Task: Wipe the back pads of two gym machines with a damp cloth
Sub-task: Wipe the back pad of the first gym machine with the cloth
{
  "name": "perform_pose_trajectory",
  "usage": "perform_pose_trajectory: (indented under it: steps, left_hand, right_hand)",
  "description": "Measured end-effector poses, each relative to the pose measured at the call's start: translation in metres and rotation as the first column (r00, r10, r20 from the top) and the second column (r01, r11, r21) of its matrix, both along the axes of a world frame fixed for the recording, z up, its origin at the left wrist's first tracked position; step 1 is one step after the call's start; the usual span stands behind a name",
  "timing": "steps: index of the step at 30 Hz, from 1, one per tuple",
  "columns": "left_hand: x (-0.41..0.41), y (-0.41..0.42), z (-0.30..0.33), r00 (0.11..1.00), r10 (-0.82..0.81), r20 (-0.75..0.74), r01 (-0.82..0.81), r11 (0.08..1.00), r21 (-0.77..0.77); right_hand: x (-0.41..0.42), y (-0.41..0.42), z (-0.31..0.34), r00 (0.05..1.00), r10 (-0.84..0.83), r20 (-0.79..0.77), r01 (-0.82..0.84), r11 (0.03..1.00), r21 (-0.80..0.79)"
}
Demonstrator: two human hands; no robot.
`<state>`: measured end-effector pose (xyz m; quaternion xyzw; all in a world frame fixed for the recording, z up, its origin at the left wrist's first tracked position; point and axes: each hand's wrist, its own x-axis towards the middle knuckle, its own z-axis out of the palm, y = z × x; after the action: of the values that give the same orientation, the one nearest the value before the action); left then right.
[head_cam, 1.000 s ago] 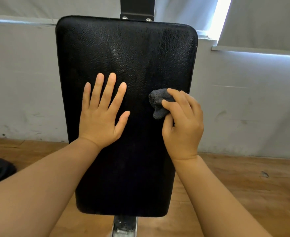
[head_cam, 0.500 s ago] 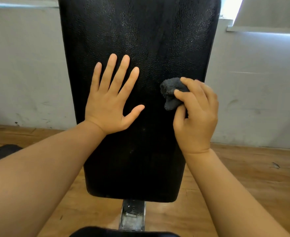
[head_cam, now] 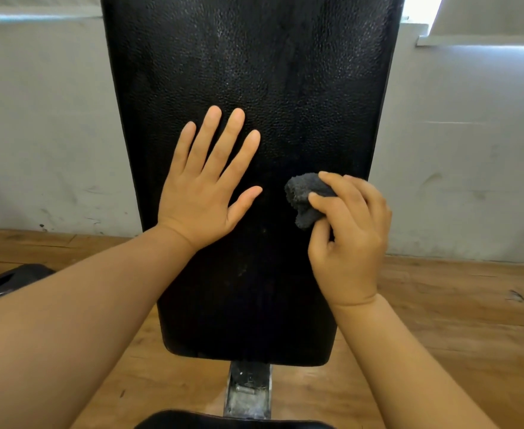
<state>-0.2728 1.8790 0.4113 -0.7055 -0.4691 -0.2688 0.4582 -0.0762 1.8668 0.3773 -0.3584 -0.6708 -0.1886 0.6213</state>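
Back pad (head_cam: pixel 248 72) upright, black, pebbled. Left hand (head_cam: pixel 206 184) flat on it, fingers straight, bracing. Right hand (head_cam: pixel 347 230), at the pad's lower right, pinches a bunched grey cloth (head_cam: pixel 305 198) against it. Advice: overlapping strokes, firm pressure, reach the pad's edges.

My left hand (head_cam: pixel 203 193) lies flat on black back pad (head_cam: pixel 254 72), fingers spread straight, thumb angled out. My right hand (head_cam: pixel 348 230) grips bunched dark grey cloth (head_cam: pixel 304 196), fingers curled round it, cloth pressed against pad's right half, just beside left thumb. Pad stands upright, pebbled surface shiny toward top. Metal post (head_cam: pixel 248 388) below pad. Black seat edge (head_cam: pixel 223 421) at bottom. Wooden floor (head_cam: pixel 455 320) either side, pale wall (head_cam: pixel 37 119) behind, dark object (head_cam: pixel 10 280) far left.
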Motion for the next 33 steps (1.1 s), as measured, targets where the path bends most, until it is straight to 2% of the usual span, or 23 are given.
perform_pose_trajectory:
  steps: [6, 16, 20, 25, 33]
  left_hand:
    - [0.0, -0.002, -0.001, 1.0, -0.008, 0.021, 0.008, 1.0, -0.02]
    - [-0.001, -0.003, -0.002, 1.0, -0.008, 0.029, 0.009, 1.0, -0.019]
    - [-0.001, -0.003, -0.003, 1.0, -0.009, 0.027, 0.009, 1.0, -0.018]
    - [-0.001, -0.002, -0.002, 1.0, -0.013, 0.028, 0.013, 1.0, -0.011]
    - [-0.001, -0.003, -0.003, 1.0, -0.006, 0.029, 0.006, 1.0, -0.018]
  right_hand:
    - [-0.005, -0.006, -0.013, 0.999, -0.008, -0.051, 0.007, 0.999, -0.031]
    - [0.007, -0.013, -0.04, 0.985, -0.073, 0.154, 0.073, 0.997, 0.003]
    - [0.008, -0.016, -0.037, 0.954, -0.245, 0.172, 0.24, 0.97, 0.05]
    - [0.005, -0.011, -0.025, 0.981, -0.126, 0.144, 0.119, 0.991, 0.056]
    - [-0.003, -0.017, -0.035, 0.989, -0.122, 0.083, 0.123, 0.992, 0.0]
